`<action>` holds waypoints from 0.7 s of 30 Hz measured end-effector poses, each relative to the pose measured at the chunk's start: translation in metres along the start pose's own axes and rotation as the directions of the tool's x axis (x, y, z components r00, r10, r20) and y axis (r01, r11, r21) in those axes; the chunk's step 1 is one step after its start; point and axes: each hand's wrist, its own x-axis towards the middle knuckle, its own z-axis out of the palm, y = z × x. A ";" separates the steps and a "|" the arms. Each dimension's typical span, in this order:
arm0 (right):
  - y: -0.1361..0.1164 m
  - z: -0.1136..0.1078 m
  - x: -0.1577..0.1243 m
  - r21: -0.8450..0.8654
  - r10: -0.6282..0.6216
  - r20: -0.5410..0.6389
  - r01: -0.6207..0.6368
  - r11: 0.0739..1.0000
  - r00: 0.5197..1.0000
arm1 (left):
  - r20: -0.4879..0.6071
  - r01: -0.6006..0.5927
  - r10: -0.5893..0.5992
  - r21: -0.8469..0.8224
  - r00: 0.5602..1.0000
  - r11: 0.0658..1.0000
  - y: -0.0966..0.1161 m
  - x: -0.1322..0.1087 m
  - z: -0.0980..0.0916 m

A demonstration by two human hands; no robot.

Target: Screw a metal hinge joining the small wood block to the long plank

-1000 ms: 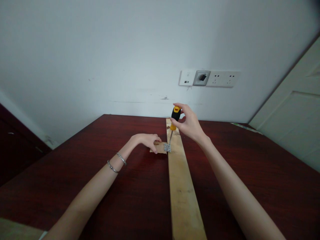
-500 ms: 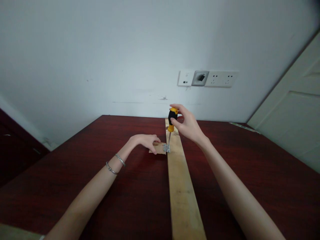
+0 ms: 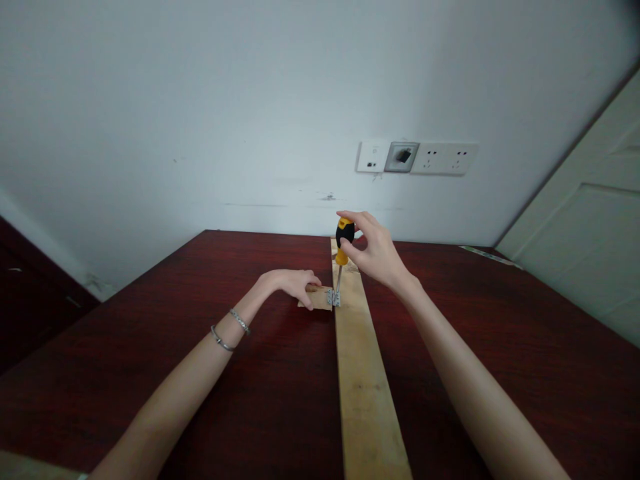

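My right hand (image 3: 374, 248) grips the yellow and black handle of a screwdriver (image 3: 345, 233), which stands nearly upright. Its shaft runs down to a small metal hinge (image 3: 333, 298); whether a screw sits under the tip is too small to tell. One hinge leaf lies on a long wooden plank (image 3: 367, 387), the other on a short wooden block (image 3: 321, 299) at the plank's left edge. My left hand (image 3: 296, 285) is closed around the block, thumb on the near side and fingers on the far side.
The dark red tabletop (image 3: 240, 413) reaches back to a pale wall (image 3: 150, 133). Socket plates (image 3: 443, 159) are set in the wall, right of centre. A white door (image 3: 590, 213) stands at the right, and a thin strip (image 3: 490, 256) lies at the table's far right edge.
My right hand and the screwdriver handle have shifted very slightly left and down. The left hand, block and plank stay as they were.
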 end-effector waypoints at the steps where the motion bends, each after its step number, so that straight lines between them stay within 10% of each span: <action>1: -0.001 0.000 -0.001 -0.025 0.014 -0.004 -0.014 1.000 1.000 | 0.000 0.002 -0.002 -0.001 1.000 1.000 0.000 0.000 0.000; 21: 0.003 0.001 -0.001 -0.097 0.062 -0.068 -0.069 0.993 0.996 | 0.018 0.043 -0.043 -0.002 0.999 0.999 0.007 -0.004 -0.004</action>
